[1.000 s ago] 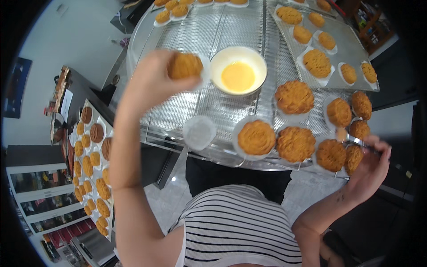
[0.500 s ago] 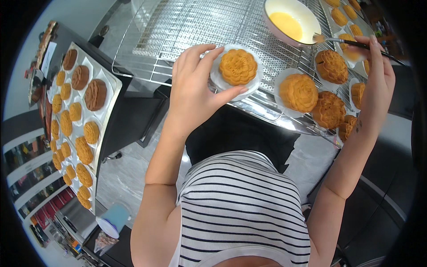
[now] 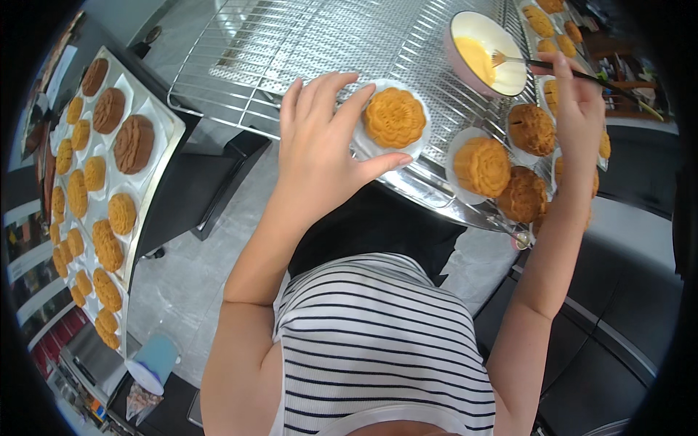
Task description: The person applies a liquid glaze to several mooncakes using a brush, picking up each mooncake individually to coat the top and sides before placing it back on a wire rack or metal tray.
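Observation:
A golden mooncake with a flower pattern sits on a round white liner at the front edge of the wire rack. My left hand curves around its left side, index finger and thumb at the liner's rim. In my right hand is a slim brush with a dark handle. Its bristles reach into a bowl, pink outside and white inside, holding yellow liquid like beaten egg. Right of the liner stand a paler mooncake and browner ones, partly behind my right forearm.
The wire rack lies over a perforated metal tray. At the left, a tray holds several yellow and brown pastries on white paper. More pastries line the far right. A blue cup stands low at the left.
My right hand has moved left, carrying the brush from the bowl's rim to inside the bowl. The left hand keeps its place around the mooncake. The whole view has shifted slightly.

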{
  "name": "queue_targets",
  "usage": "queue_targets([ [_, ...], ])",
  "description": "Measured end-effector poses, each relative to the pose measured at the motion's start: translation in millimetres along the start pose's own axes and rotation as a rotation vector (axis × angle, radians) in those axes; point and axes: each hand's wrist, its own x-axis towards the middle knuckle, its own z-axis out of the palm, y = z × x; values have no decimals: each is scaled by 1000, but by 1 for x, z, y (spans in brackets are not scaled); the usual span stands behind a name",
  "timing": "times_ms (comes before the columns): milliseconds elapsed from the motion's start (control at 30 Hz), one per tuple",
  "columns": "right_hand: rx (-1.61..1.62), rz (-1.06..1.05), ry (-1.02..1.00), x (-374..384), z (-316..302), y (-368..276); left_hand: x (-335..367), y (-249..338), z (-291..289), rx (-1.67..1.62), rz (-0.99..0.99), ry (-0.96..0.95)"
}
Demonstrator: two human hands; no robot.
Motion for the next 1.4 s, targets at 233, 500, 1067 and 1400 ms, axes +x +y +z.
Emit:
queue_targets([
  [233,-189,-66,-148,0,6,1,2,2,4,-8,-5,39],
  [500,-37,124,100,-15,-12,-12,0,2,-5,-28,-5,8],
  [1067,29,108,220,-45,-30,0,6,3,-4,-55,-8,-61],
  [1400,-232,-292,8,-80,-30,-46,10,7,-15,-94,-26,-109],
])
